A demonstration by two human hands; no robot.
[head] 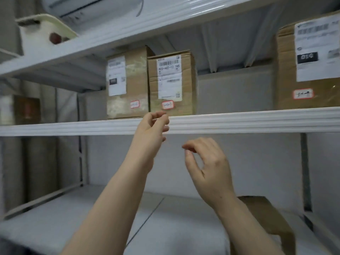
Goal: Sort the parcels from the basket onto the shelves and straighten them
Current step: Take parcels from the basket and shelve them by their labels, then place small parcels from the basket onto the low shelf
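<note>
Two brown cardboard parcels stand side by side on the middle shelf: the left parcel and the right parcel, each with a white shipping label. My left hand is raised in front of the shelf edge just below them, fingers loosely curled, holding nothing. Lower and to the right, my right hand hangs in the air with relaxed curled fingers, also empty. A larger parcel stands at the right end of the same shelf. Another brown parcel lies on the lower shelf behind my right forearm.
Above runs the top shelf with a pale plastic container at its left. An air conditioner hangs on the wall above. The lower shelf board is grey. A blurred box sits at far left.
</note>
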